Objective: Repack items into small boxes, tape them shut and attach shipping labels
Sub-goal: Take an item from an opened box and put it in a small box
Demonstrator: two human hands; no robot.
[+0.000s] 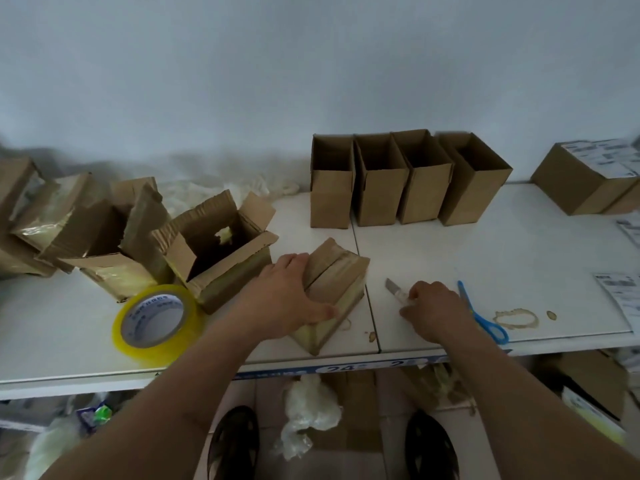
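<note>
On the white counter (485,237) sits a small taped box (337,285). The left hand (287,296) lies flat on top of this box, its grip loose. Just right of the box, the right hand (436,310) has its grip closed around a small knife (396,289). Left of the box stands a tape roll (154,318).

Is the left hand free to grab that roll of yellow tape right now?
Probably yes. The tape roll stands alone on the table, just left of the left hand, nothing between them. That hand would first have to let go of the taped box.
</note>
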